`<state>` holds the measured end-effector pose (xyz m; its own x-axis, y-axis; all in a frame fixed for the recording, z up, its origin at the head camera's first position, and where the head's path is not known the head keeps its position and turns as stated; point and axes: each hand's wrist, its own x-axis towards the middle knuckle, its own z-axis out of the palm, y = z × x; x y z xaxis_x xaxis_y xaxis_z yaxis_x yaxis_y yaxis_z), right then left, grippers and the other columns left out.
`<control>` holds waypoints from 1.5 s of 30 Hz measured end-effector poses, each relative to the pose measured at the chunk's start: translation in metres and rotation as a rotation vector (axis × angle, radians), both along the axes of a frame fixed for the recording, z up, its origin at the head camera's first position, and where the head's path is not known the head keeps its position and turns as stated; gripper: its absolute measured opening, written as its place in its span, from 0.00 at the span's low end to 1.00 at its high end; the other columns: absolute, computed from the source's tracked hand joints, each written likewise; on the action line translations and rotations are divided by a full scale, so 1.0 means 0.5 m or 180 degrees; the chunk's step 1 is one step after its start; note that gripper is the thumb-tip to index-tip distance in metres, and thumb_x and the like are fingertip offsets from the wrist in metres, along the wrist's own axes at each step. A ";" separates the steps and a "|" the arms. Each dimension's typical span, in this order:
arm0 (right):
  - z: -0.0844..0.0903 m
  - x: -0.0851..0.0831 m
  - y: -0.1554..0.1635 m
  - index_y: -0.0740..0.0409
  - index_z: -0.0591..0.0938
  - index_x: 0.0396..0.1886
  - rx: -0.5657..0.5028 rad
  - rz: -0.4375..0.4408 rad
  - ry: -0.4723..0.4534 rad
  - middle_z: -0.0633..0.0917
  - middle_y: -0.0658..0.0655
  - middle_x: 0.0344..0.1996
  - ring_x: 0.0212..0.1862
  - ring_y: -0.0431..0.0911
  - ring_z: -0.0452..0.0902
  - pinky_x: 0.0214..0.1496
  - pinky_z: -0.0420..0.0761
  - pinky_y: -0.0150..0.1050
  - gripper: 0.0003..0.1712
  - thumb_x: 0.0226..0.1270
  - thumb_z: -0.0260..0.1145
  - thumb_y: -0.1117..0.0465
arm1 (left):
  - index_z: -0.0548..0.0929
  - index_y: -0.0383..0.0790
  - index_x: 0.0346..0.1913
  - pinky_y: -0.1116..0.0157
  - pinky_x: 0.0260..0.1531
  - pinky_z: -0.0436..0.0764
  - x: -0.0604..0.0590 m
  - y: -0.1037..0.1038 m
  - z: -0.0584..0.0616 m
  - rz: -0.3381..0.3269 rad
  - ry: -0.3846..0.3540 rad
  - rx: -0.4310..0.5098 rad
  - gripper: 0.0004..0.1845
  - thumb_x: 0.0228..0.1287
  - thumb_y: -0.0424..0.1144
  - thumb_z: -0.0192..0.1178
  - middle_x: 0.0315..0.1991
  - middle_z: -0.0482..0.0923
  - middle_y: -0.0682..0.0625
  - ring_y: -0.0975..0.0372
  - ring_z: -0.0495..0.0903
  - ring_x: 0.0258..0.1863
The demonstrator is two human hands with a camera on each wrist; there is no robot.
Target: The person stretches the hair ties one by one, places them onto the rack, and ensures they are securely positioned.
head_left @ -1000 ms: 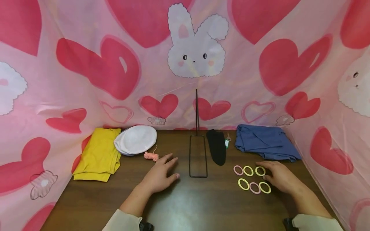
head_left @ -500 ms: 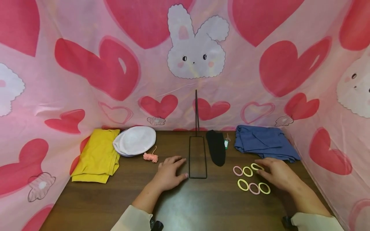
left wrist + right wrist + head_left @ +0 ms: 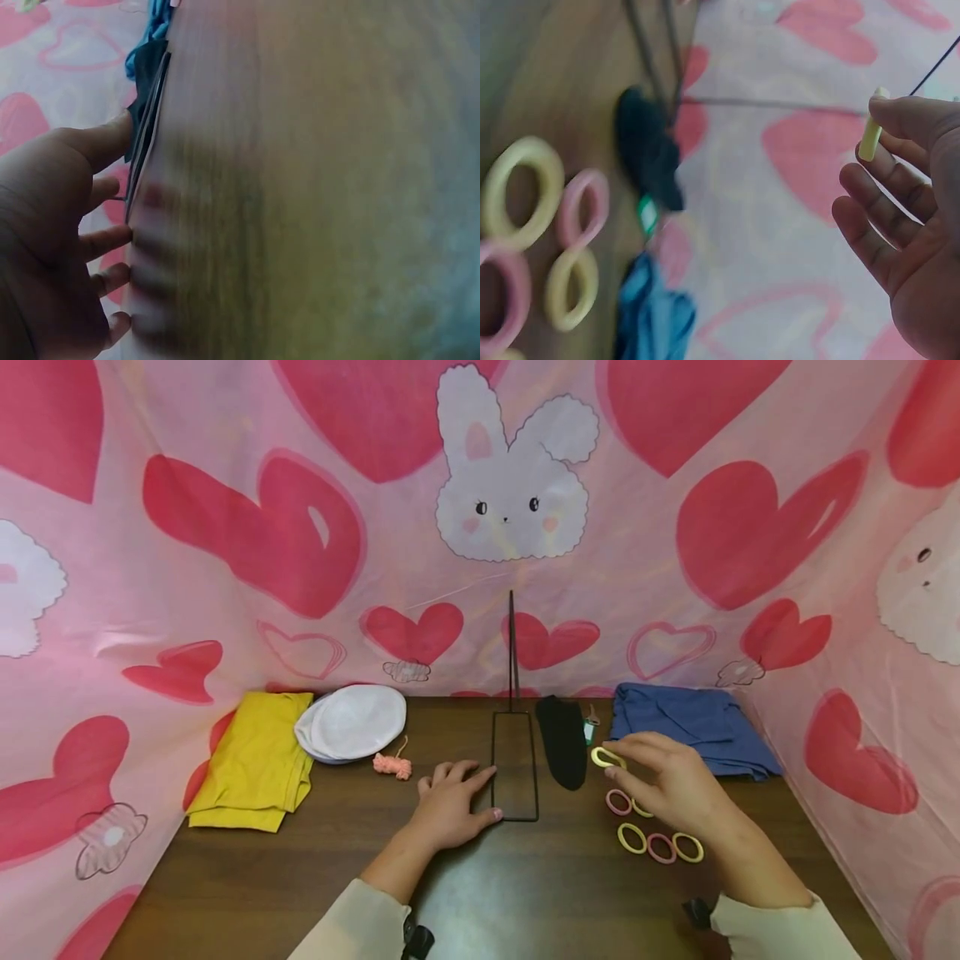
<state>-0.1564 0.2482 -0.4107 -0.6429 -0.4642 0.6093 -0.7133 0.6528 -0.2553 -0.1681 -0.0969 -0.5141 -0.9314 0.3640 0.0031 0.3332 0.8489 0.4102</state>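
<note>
I see my right hand (image 3: 671, 781) raised above the table (image 3: 480, 893), just right of the black wire stand (image 3: 514, 766). Its thumb and forefinger pinch a yellow hair tie (image 3: 606, 757) at the fingertips, the ring jutting left toward the stand; the other fingers hang loosely curled beneath it. Five more hair ties (image 3: 660, 847), yellow and pink, lie on the table below that hand. My left hand (image 3: 450, 806) rests flat, fingers spread, its fingertips touching the stand's left rail. A black sock (image 3: 564, 741) lies just right of the stand.
</note>
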 end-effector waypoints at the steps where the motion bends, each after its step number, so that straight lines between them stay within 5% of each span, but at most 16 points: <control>1: 0.008 -0.002 -0.011 0.52 0.91 0.52 -0.0010 0.0044 0.0012 0.88 0.48 0.45 0.45 0.45 0.85 0.47 0.80 0.35 0.25 0.50 0.82 0.64 | 0.73 0.61 0.76 0.39 0.56 0.62 -0.001 0.001 0.000 0.0006 0.0008 -0.0030 0.37 0.66 0.66 0.64 0.74 0.67 0.48 0.45 0.63 0.70; 11: 0.082 -0.020 -0.108 0.53 0.90 0.54 -0.0225 0.0384 0.0118 0.88 0.51 0.48 0.50 0.46 0.84 0.47 0.83 0.40 0.22 0.58 0.79 0.60 | 0.73 0.62 0.76 0.38 0.56 0.62 -0.005 0.005 -0.001 0.0019 0.0004 -0.0174 0.38 0.65 0.66 0.65 0.74 0.65 0.48 0.44 0.62 0.70; 18: 0.138 -0.015 -0.162 0.57 0.90 0.53 -0.0453 0.0704 0.0477 0.88 0.54 0.46 0.46 0.46 0.84 0.34 0.82 0.32 0.18 0.70 0.73 0.52 | 0.72 0.63 0.76 0.38 0.56 0.62 -0.007 0.009 0.002 0.0024 -0.0090 -0.0315 0.39 0.64 0.68 0.64 0.76 0.64 0.49 0.44 0.60 0.71; 26: 0.200 -0.005 -0.201 0.58 0.90 0.53 -0.0528 0.0765 0.0870 0.88 0.54 0.46 0.48 0.47 0.85 0.46 0.84 0.41 0.18 0.74 0.69 0.50 | 0.75 0.63 0.75 0.35 0.52 0.65 -0.009 0.019 0.018 0.0116 -0.0155 -0.0432 0.39 0.61 0.68 0.67 0.75 0.64 0.49 0.42 0.61 0.71; 38: 0.201 -0.031 -0.217 0.56 0.91 0.51 -0.0342 0.0709 0.0835 0.87 0.57 0.43 0.45 0.50 0.84 0.40 0.85 0.44 0.18 0.61 0.77 0.65 | 0.74 0.63 0.75 0.35 0.53 0.65 -0.009 0.020 0.021 0.0120 -0.0195 -0.0428 0.39 0.62 0.67 0.68 0.75 0.64 0.48 0.42 0.61 0.71; 45: 0.190 -0.067 -0.219 0.56 0.91 0.51 -0.0308 0.0617 0.0755 0.86 0.58 0.44 0.44 0.49 0.83 0.44 0.86 0.45 0.18 0.60 0.77 0.65 | 0.75 0.62 0.75 0.35 0.53 0.65 -0.007 0.019 0.016 0.0137 -0.0157 -0.0422 0.39 0.62 0.67 0.67 0.75 0.64 0.49 0.42 0.61 0.71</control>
<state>-0.1901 0.1387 -0.3158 -0.3829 -0.4968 0.7788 -0.8690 0.4798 -0.1212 -0.1718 -0.0874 -0.5060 -0.9440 0.3180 -0.0884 0.2776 0.9098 0.3085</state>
